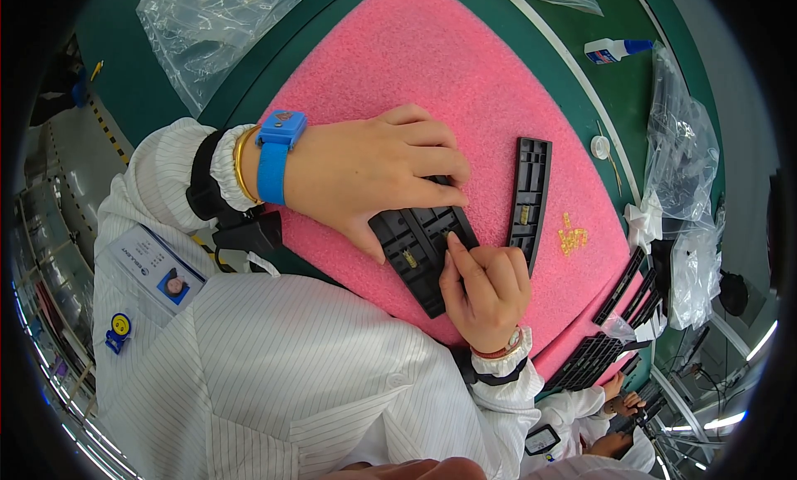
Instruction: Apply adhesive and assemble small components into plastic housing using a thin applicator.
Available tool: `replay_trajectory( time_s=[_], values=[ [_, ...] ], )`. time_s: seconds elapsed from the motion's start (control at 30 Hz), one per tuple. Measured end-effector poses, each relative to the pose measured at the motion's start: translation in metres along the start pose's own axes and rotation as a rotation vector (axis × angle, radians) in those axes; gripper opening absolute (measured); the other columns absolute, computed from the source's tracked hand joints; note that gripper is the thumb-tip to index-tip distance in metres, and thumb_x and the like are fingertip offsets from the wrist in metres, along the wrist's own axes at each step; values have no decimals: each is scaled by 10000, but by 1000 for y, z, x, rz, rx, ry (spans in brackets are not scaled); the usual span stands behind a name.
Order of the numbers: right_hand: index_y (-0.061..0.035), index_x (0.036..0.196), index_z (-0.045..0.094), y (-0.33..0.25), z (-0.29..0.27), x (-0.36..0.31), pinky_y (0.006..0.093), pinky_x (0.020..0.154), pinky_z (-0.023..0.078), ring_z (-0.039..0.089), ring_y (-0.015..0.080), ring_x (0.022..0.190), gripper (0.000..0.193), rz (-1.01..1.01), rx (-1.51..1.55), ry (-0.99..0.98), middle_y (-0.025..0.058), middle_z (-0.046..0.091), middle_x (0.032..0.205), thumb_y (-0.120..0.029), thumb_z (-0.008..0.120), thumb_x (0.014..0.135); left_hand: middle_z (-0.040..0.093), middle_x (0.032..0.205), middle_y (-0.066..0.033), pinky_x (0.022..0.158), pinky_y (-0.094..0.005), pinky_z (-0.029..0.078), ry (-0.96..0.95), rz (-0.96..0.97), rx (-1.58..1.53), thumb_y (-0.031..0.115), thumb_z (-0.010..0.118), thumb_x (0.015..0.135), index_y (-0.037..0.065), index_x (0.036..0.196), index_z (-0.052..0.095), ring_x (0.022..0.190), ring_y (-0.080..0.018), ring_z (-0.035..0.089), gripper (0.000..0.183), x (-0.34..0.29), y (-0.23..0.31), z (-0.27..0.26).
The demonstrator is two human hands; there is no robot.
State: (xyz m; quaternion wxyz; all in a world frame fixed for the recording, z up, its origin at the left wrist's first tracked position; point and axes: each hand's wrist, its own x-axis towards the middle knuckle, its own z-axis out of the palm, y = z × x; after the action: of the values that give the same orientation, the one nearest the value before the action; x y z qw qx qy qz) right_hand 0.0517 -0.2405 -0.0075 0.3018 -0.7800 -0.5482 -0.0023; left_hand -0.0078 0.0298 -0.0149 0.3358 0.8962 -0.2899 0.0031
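My left hand (390,164) lies across two black plastic strips (400,239) set side by side, its thumb at their near edge and its fingers over the far end, holding them down. In a recess of the nearer strip sits a small brass-coloured piece (409,258). Thumb and forefinger of my right hand (490,293) are pinched together on the other strip; whatever is between the tips is too small to make out. Right of both hands lies another black strip (531,181) with open compartments and a similar brass-coloured piece (525,215) in it.
Small yellow pieces (572,235) lie scattered on the pink foam mat (374,65). More black strips (585,360) are at the lower right, near another person (573,418). Clear plastic bags (212,31) and a white bottle with blue cap (616,50) rest on the green table.
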Motion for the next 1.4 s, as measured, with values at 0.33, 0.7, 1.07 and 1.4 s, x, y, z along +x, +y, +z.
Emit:
replay_trajectory(
  time_s=[0.33,0.7,1.07,1.4],
  values=[
    [13,1072,780,1,0,-2,328,609,435,548,198,684,342,-28,-14,12,37,610,849,35,834,735,584,1342,-87,1103,-496,387,-9,-1,9,426,906,652,103,1346,658,1279,-317,541,804,1,-1,-1],
    [19,1084,785,-1,0,-3,329,600,441,540,202,677,357,-34,-15,-1,42,607,853,28,825,729,582,1349,-90,1105,-499,383,-18,-5,7,427,911,642,108,1354,653,1283,-320,538,822,0,0,-1],
    [-6,1069,800,-4,-5,-6,328,598,441,544,195,673,367,-51,-56,77,25,603,827,20,839,705,582,1349,-90,1103,-497,385,-11,-6,7,422,906,655,108,1355,653,1275,-322,541,808,0,-1,-1],
    [-14,1063,803,-4,-1,-2,329,606,444,560,193,679,352,-8,-39,30,24,609,830,15,837,714,583,1346,-91,1097,-497,386,-17,-4,0,413,906,658,104,1348,654,1278,-326,536,796,0,0,-2]
  ],
)
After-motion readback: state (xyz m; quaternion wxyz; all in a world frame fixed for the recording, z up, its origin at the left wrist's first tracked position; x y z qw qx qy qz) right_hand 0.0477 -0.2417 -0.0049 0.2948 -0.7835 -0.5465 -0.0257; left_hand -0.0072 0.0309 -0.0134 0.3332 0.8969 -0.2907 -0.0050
